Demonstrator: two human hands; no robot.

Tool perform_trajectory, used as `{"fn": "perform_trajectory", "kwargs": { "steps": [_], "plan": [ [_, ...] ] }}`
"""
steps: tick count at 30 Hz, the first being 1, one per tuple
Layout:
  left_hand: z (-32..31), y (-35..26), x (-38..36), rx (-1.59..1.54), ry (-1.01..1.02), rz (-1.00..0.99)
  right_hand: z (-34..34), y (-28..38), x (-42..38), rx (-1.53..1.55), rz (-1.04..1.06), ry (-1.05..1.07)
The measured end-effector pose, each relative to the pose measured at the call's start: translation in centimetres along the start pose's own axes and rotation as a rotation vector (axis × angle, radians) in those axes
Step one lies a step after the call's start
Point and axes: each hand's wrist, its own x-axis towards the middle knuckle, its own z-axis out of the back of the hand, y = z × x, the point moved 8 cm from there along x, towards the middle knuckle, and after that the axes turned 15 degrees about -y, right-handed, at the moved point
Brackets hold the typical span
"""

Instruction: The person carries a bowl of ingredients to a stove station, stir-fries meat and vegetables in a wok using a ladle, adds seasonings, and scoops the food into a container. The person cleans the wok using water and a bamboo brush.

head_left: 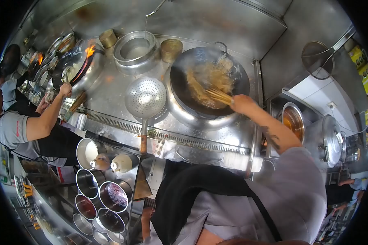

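My right hand (242,104) is wrapped round the handle end of a bamboo wok brush (218,96). The brush's splayed bristles reach into brownish, foamy liquid (208,83) in a large dark wok (180,73), which sits on a round metal burner ring. Low beside my black apron (180,196), my left hand (148,213) shows only in part, its fingers mostly hidden. To the left of the wok lies a perforated strainer ladle (145,97), its wooden handle pointing toward me.
A metal pot (135,48) and a brass-coloured can (171,50) stand behind the strainer. Seasoning containers (115,196) and squeeze bottles (122,163) fill the lower left. A co-worker (32,126) handles a flaming wok (79,63) at left. A wire skimmer (317,60) hangs at right.
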Motion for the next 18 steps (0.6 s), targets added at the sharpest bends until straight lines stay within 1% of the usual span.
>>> {"fn": "perform_trajectory", "kwargs": {
  "steps": [2,3,4,5,6,8,9,11,12,13,14,15,16,18],
  "plan": [
    [-1.0,-1.6,0.9,0.02,-0.018,0.003,2.8,-4.9,0.0,-0.076,-0.13,0.057],
    [-0.6,-1.8,0.7,0.034,-0.026,0.003,3.7,-7.3,1.1,-0.17,-0.169,0.056],
    [-1.6,-2.5,0.9,0.045,-0.032,0.001,4.1,-9.2,2.8,-0.179,-0.197,0.013],
    [-1.9,-2.0,0.8,0.059,-0.038,0.004,4.5,-10.1,3.2,-0.189,-0.225,-0.024],
    [-1.7,-1.8,0.6,0.074,-0.049,0.005,3.4,-10.1,2.5,-0.189,-0.231,-0.021],
    [-1.3,-3.0,0.4,0.095,-0.074,-0.008,2.5,-6.7,1.2,-0.321,-0.066,-0.035],
    [-1.2,-3.3,0.3,0.101,-0.089,-0.012,3.1,-6.6,1.4,-0.317,-0.065,-0.038],
    [-1.0,-3.9,-0.1,0.116,-0.126,-0.013,3.9,-6.8,1.2,-0.175,-0.073,0.062],
    [0.1,-2.8,-1.1,0.116,-0.143,-0.018,3.1,-8.3,3.5,-0.189,-0.031,-0.02],
    [0.0,-3.5,-1.4,0.118,-0.164,-0.02,3.2,-8.2,5.6,-0.172,-0.057,-0.084],
    [1.1,-2.4,-2.2,0.122,-0.184,-0.024,3.4,-7.8,7.9,-0.154,-0.084,-0.149],
    [0.5,-3.4,-2.3,0.127,-0.202,-0.024,2.5,-6.8,11.1,-0.101,-0.082,-0.19],
    [1.1,-2.6,-3.0,0.133,-0.218,-0.021,1.7,-5.0,13.3,-0.052,-0.08,-0.227],
    [1.1,-1.8,-3.0,0.136,-0.233,-0.016,1.8,1.3,14.0,0.104,-0.145,-0.168]
  ]
}}
